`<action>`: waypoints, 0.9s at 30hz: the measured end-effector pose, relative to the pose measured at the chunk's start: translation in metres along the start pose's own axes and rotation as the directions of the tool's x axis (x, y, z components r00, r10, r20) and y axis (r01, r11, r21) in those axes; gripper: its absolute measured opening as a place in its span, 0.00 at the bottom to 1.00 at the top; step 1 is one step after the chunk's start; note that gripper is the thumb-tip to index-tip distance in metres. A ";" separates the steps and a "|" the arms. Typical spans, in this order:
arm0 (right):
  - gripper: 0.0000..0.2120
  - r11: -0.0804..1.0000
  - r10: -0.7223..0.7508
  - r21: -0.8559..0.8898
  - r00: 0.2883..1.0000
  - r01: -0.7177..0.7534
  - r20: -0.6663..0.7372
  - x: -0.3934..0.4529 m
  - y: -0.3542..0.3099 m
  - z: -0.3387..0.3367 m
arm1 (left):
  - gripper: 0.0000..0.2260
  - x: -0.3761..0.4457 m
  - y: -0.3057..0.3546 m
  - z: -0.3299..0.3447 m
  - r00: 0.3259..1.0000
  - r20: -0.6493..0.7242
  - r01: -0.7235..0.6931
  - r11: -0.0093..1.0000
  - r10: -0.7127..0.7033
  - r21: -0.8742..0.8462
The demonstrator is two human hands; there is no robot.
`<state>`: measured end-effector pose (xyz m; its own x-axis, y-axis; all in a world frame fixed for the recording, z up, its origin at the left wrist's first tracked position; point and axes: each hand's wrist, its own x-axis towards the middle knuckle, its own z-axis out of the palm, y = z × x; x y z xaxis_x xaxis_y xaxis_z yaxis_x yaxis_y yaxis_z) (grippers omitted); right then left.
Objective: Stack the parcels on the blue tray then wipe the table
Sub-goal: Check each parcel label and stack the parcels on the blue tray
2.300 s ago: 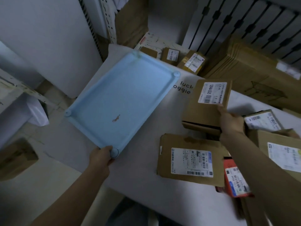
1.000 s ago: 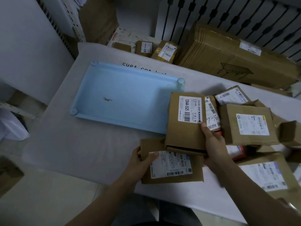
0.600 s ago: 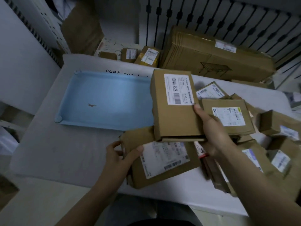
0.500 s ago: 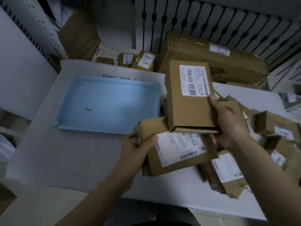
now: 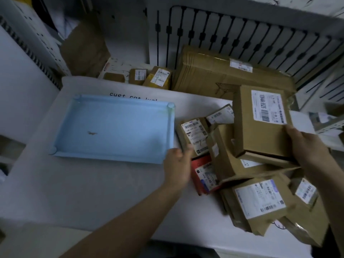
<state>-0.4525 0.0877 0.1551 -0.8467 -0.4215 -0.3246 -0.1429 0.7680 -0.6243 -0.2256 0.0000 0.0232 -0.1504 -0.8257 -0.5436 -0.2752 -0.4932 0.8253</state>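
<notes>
The blue tray (image 5: 115,127) lies on the white table (image 5: 93,192) at the left, holding only a small brown speck. To its right is a heap of brown parcels. My right hand (image 5: 305,146) grips a flat brown box (image 5: 260,127) with a white label, held tilted above the heap. My left hand (image 5: 177,164) is at the near corner of a small labelled parcel (image 5: 195,135), right beside the tray's near right corner. Motion blur hides whether it grips the parcel. A large labelled parcel (image 5: 260,200) lies at the near side of the heap.
A red parcel (image 5: 203,175) lies beside my left hand, under the brown ones. Large folded cartons (image 5: 214,75) and small parcels (image 5: 158,79) sit behind the table, in front of a black railing (image 5: 242,34). A cardboard sheet (image 5: 83,49) leans at the back left.
My left hand has let go of the large flat parcel, now on the heap, and moved to the small parcel by the tray. My right hand carried its box to the right.
</notes>
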 end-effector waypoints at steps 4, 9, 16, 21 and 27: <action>0.23 0.984 -0.144 -0.113 0.987 0.135 -0.070 0.001 0.000 0.010 | 0.39 0.055 -0.053 -0.078 0.801 -0.230 0.470 0.817 -0.554 -0.333; 0.25 0.935 -0.278 -0.257 0.956 0.246 -0.095 0.020 0.008 0.015 | 0.22 0.092 -0.058 -0.116 0.812 -0.094 0.452 0.722 -0.576 -0.524; 0.37 0.831 -0.324 -0.479 0.946 0.284 -0.003 -0.020 -0.021 0.032 | 0.16 0.069 -0.059 -0.114 0.834 -0.055 0.422 0.699 -0.549 -0.578; 0.54 0.785 -0.336 -0.556 0.942 0.273 -0.012 -0.026 -0.021 0.040 | 0.11 0.025 -0.083 -0.123 0.808 -0.031 0.477 0.683 -0.589 -0.553; 0.46 0.771 -0.410 -0.550 0.911 0.321 -0.044 -0.026 -0.019 0.040 | 0.08 0.019 -0.088 -0.131 0.813 -0.024 0.486 0.702 -0.581 -0.520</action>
<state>-0.4067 0.0647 0.1469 -0.7349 -0.6781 -0.0083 -0.6639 0.7220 -0.1946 -0.0801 -0.0076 -0.0401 0.0603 -0.3915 -0.9182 0.2277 -0.8902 0.3945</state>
